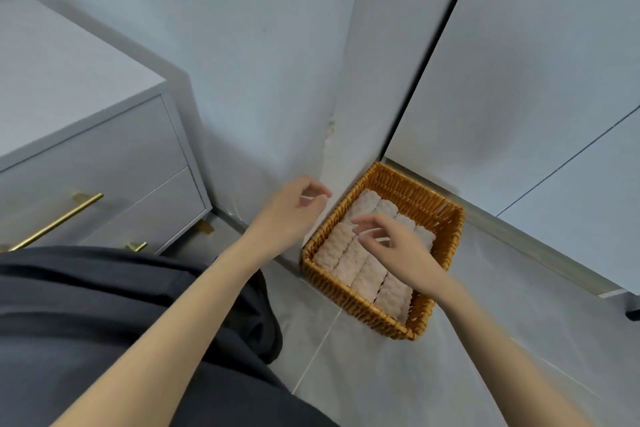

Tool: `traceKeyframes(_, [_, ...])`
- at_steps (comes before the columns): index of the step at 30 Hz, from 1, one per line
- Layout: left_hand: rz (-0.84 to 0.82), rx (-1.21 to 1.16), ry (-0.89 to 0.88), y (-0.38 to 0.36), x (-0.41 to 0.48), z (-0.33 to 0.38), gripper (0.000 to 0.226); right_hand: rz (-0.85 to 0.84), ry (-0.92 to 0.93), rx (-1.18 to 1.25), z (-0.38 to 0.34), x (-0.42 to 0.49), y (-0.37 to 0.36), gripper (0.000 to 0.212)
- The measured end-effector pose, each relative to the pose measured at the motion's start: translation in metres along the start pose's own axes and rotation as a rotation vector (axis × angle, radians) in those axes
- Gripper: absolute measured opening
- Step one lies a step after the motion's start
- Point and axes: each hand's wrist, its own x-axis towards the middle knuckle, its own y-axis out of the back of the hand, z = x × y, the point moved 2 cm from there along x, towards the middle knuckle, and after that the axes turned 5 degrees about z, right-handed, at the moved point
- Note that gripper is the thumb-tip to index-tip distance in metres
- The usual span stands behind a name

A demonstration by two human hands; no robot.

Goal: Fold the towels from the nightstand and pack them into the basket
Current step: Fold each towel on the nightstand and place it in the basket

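Head view, the only one: the wicker basket (450, 215) is seen on the tiled floor (381, 378), tucked into the corner btw. the wall and a pale cabinet door, well to the right of the nightstand (104, 149). The towels (349, 262) are packed inside it as tight rolls, side by side in two rows, approx. level w/ the rim. The right hand (398, 246) is held over the middle of the rows, fingers loosely bent and spread, nothing gripped. Whether the fingertips touch a roll cannot be told, the frame being blurred there. The left hand (289, 213) is held just outside the basket's left rim, fingers slackly curled, nothing held. The packing is judged nearly or fully done. Risks from here: a roll could be snagged by a fingertip if the right hand is lifted carelessly, and its loose end pulled out, so the fold would be lost. If one side is pressed too hard, neighbouring rolls could be tipped out of line. The basket could be shoved if knocked by the left hand.
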Motion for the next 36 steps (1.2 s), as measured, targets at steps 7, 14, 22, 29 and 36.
traceKeyframes(7, [0.282, -0.055, -0.045, 0.092, -0.037, 0.022, 0.015, -0.005, 0.183, 0.06, -0.098, 0.002, -0.009, 0.024])
traceKeyframes(14, [0.479, -0.108, -0.067, 0.184, -0.07, 0.047, 0.016, -0.033, 0.33, 0.127, -0.191, 0.026, -0.03, 0.025])
traceKeyframes(22, [0.667, -0.087, -0.017, 0.295, -0.084, 0.034, 0.017, -0.031, 0.441, 0.215, -0.287, 0.078, -0.08, 0.028])
traceKeyframes(29, [0.705, -0.041, 0.076, 0.384, -0.03, -0.016, 0.017, -0.108, 0.507, 0.217, -0.353, 0.174, -0.145, 0.029])
traceKeyframes(36, [0.711, -0.034, 0.125, 0.447, 0.047, -0.055, 0.017, -0.157, 0.531, 0.216, -0.406, 0.274, -0.202, 0.029])
